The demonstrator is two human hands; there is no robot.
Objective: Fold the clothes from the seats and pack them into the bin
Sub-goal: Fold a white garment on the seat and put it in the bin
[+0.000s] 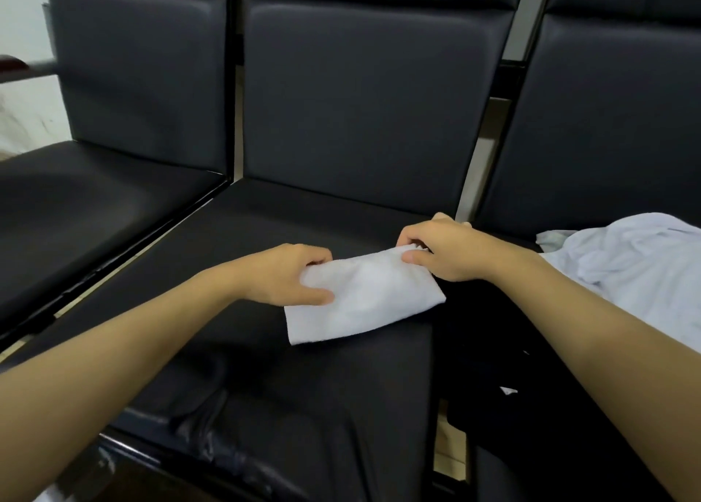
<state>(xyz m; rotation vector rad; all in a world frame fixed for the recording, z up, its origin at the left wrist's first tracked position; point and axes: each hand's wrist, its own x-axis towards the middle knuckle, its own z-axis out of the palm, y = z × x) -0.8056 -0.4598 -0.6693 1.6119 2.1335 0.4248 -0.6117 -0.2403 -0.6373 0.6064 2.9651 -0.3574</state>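
Hands pinch unmarked white cloth on seat.

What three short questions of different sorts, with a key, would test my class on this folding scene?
1. True or false: both hands grip the white cloth.
2. Which seat bears the heap of pale clothes: A left, B middle, C right?
3. Fill in: the bin is ____ in this view.

Key: 1 true: the left hand and the right hand each pinch an end. 2 C. 3 not visible.
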